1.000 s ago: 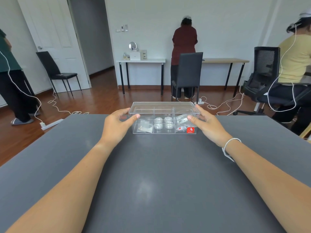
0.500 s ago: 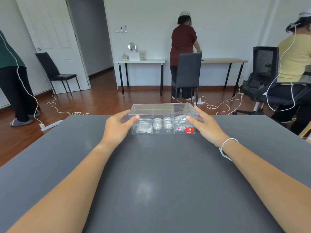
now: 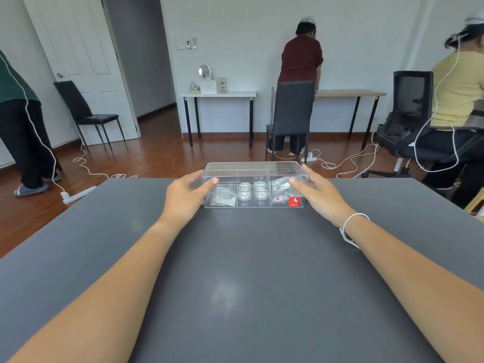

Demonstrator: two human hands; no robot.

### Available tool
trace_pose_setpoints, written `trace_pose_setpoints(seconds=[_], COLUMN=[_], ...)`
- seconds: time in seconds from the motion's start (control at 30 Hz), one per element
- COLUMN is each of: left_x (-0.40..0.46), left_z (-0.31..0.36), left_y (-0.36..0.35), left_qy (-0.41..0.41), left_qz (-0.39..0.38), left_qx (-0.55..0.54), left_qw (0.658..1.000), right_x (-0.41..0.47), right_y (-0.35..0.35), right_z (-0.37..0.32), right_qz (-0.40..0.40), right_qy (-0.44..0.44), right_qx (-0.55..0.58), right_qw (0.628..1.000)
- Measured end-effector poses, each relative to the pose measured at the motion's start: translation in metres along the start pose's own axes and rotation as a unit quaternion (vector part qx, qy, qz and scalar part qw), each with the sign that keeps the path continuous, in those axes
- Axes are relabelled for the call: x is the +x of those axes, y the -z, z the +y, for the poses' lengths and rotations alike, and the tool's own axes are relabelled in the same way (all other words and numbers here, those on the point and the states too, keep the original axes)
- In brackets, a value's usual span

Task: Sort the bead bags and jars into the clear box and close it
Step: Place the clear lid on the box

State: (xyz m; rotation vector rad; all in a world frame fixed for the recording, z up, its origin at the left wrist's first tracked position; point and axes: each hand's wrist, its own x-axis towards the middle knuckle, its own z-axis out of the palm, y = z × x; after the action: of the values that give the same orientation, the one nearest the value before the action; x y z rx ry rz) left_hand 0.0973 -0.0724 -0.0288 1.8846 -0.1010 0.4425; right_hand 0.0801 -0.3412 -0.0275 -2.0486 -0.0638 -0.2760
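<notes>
Clear box (image 3: 253, 191) sits at the far edge of the grey table (image 3: 235, 271), lid (image 3: 255, 169) on top; four small jars (image 3: 252, 191) in its middle compartment, bead bags (image 3: 281, 192) in the end compartments. Left hand (image 3: 184, 196) pinches the lid's left end, thumb in front and fingers behind. Right hand (image 3: 318, 193) pinches the right end likewise, white wristband (image 3: 351, 227) on that wrist.

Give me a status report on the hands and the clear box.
Left hand and right hand grip the clear plastic lid at its ends. Lid over the clear compartmented box, jars and bags inside. Nothing blocking on the grey table.
</notes>
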Motion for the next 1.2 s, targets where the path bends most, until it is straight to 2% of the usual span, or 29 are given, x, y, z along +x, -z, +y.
trace_pose_setpoints(seconds=[1.2], left_x=[-0.007], left_z=[-0.004], left_y=[0.007], left_qy=[0.031], left_qz=[-0.066], left_qx=[-0.019], left_qw=[0.997], right_x=[-0.015], right_y=[0.001], right_z=[-0.002], right_qz=[-0.011], right_qy=[-0.011], right_qx=[-0.017], right_qw=[1.0])
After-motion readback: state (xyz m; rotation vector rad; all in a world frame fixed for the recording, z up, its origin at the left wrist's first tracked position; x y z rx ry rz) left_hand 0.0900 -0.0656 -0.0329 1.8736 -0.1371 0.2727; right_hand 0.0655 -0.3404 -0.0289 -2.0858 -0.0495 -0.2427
